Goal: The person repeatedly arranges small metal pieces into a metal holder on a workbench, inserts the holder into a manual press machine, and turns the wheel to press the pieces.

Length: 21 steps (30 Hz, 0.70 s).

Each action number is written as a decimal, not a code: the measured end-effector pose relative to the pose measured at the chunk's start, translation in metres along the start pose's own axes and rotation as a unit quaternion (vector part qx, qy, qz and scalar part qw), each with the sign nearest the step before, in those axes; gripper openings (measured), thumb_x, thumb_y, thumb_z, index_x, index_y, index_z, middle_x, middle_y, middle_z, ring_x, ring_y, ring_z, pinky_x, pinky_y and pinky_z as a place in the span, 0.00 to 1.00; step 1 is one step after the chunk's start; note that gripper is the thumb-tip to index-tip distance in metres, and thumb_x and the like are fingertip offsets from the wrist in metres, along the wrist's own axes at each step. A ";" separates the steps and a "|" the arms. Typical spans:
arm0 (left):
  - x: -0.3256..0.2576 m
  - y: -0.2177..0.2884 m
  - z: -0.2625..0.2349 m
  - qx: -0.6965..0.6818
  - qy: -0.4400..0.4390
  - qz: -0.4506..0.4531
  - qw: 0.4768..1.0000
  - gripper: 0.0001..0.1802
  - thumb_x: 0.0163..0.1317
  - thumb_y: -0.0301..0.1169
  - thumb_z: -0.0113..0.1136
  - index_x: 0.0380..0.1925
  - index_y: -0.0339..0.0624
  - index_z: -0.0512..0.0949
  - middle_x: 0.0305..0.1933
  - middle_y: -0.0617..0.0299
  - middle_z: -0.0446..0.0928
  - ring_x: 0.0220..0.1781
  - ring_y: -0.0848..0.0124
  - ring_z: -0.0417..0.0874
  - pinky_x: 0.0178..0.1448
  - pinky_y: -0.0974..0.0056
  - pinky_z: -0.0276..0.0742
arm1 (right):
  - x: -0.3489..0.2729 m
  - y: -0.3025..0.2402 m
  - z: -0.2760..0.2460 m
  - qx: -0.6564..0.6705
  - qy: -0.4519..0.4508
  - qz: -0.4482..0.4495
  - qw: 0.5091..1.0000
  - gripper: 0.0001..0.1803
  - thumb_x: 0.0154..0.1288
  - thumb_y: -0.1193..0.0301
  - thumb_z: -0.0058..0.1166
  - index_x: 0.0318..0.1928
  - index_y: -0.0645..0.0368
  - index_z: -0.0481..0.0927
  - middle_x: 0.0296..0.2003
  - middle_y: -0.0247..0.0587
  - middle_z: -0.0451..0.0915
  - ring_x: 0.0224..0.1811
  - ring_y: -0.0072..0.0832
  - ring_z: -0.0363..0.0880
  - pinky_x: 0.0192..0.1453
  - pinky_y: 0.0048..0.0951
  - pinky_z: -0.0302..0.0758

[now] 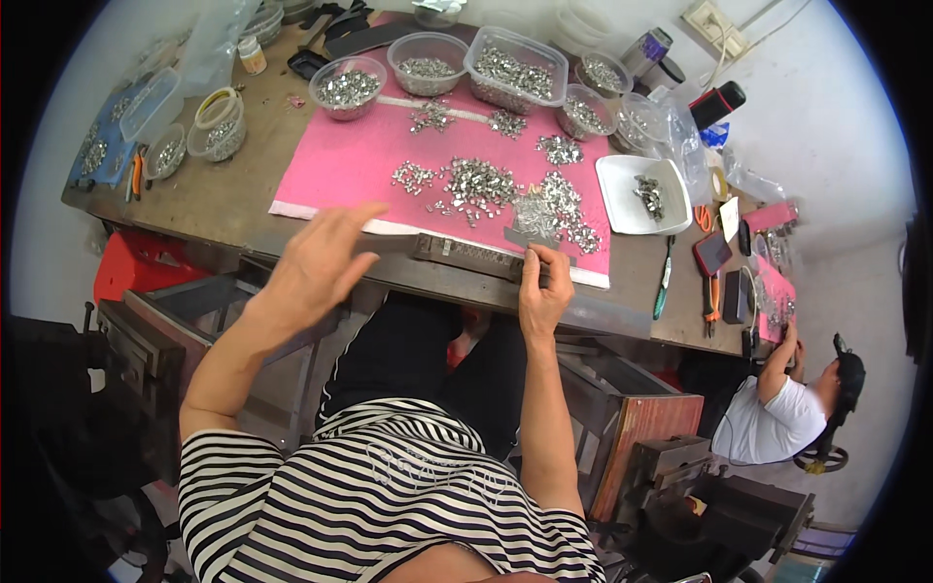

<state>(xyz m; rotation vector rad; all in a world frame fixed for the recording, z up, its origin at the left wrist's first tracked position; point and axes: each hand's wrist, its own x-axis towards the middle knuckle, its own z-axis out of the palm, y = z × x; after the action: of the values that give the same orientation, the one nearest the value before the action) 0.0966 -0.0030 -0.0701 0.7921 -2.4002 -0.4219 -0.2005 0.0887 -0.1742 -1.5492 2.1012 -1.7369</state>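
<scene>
My left hand is raised over the near edge of the table, fingers stretched and thumb apart, holding nothing. Just right of its fingertips, a long dark metal bar with a row of small slots lies along the table edge. At the bar's right end my right hand is closed, thumb and fingertips pinching a thin flat grey strip. Beyond the strip, a patch of small clear pieces lies beside loose heaps of small shiny metal parts on a pink mat.
Clear tubs of metal parts line the back of the mat. A white tray stands at right, near a green-handled tool and orange-handled pliers. Another person works at far right. A red stool is at left.
</scene>
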 end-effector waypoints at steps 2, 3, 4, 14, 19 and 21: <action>0.016 0.030 0.006 -0.047 -0.036 0.010 0.998 0.29 0.58 0.23 0.67 0.61 0.37 0.71 0.47 0.47 0.76 0.49 0.48 0.78 0.53 0.51 0.77 | 0.002 -0.002 0.001 -0.008 0.003 -0.032 0.999 0.03 0.67 0.77 0.62 0.40 0.62 0.83 0.34 0.41 0.81 0.36 0.36 0.78 0.44 0.35 0.75; 0.025 0.038 0.017 -0.053 -0.038 0.047 0.997 0.27 0.57 0.24 0.68 0.57 0.37 0.72 0.46 0.48 0.75 0.49 0.49 0.78 0.54 0.51 0.77 | 0.001 -0.003 0.001 0.007 0.002 -0.014 1.000 0.03 0.67 0.78 0.61 0.40 0.62 0.82 0.33 0.42 0.80 0.37 0.37 0.78 0.45 0.35 0.74; 0.036 0.042 0.035 -0.061 -0.040 0.086 0.994 0.24 0.57 0.25 0.68 0.54 0.36 0.73 0.45 0.49 0.74 0.49 0.50 0.77 0.54 0.51 0.76 | 0.001 -0.004 -0.001 0.005 0.003 -0.019 1.000 0.03 0.67 0.78 0.61 0.40 0.62 0.82 0.33 0.42 0.80 0.37 0.38 0.79 0.44 0.36 0.74; 0.042 0.010 0.136 0.045 0.036 0.113 0.992 0.21 0.53 0.42 0.73 0.47 0.50 0.85 0.42 0.60 0.69 0.48 0.61 0.70 0.52 0.54 0.64 | -0.022 0.007 -0.017 -0.239 -0.015 -0.122 0.963 0.16 0.67 0.80 0.54 0.55 0.62 0.81 0.40 0.46 0.77 0.40 0.39 0.78 0.52 0.37 0.73; 0.035 0.010 0.145 0.057 0.072 0.075 0.993 0.21 0.57 0.41 0.71 0.51 0.55 0.85 0.46 0.61 0.71 0.51 0.61 0.70 0.58 0.51 0.61 | -0.018 -0.030 -0.021 0.054 -0.031 0.039 0.997 0.09 0.69 0.79 0.57 0.47 0.66 0.85 0.42 0.40 0.80 0.44 0.28 0.80 0.51 0.26 0.75; 0.030 0.015 0.145 0.050 0.081 0.072 0.993 0.20 0.57 0.40 0.71 0.51 0.55 0.85 0.48 0.61 0.71 0.53 0.61 0.71 0.60 0.49 0.60 | -0.025 -0.020 -0.024 0.081 -0.033 0.059 0.994 0.08 0.70 0.79 0.57 0.46 0.66 0.85 0.41 0.40 0.81 0.44 0.26 0.79 0.50 0.26 0.74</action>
<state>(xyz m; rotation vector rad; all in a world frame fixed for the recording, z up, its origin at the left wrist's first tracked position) -0.0173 0.0064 -0.1648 0.6637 -2.3213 -0.1736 -0.1873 0.1251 -0.1642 -1.3907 1.9249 -1.7439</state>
